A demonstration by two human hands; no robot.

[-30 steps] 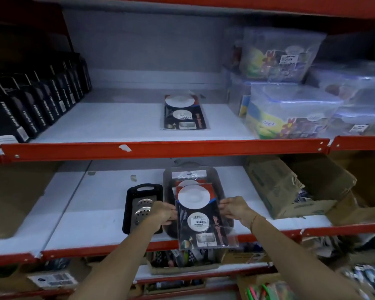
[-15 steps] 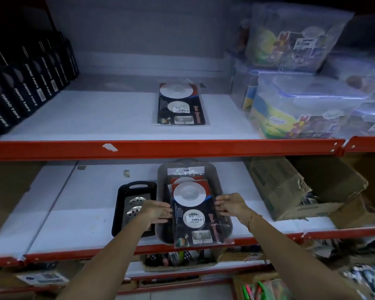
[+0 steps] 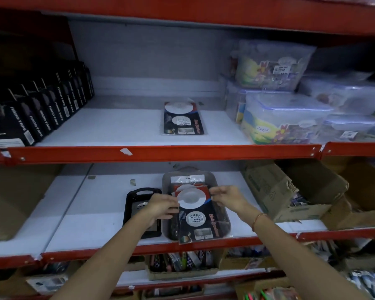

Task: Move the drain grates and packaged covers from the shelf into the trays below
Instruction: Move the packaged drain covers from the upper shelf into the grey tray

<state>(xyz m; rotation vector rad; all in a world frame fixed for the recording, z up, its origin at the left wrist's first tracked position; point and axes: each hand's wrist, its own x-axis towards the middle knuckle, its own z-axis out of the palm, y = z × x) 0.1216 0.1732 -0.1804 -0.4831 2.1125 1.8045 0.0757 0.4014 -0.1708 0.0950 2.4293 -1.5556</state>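
Observation:
A packaged cover [image 3: 200,215] with a white disc lies on top of others in the grey tray [image 3: 167,226] on the lower shelf. My left hand [image 3: 161,205] pinches its left edge and my right hand [image 3: 227,197] pinches its upper right corner. A second packaged cover [image 3: 183,119] lies flat on the upper shelf, straight above. A black tray [image 3: 136,197] holding metal drain grates [image 3: 140,206] sits left of the grey tray, partly hidden by my left wrist.
Black tape boxes [image 3: 37,113] line the upper shelf's left side; clear lidded containers [image 3: 290,118] fill its right. A torn cardboard box [image 3: 284,191] stands right of the grey tray. The red shelf beam [image 3: 160,152] runs between both levels.
Both hands have slid up the package from its middle to its top edge, and it now lies lower in the grey tray. The camera has tilted up slightly.

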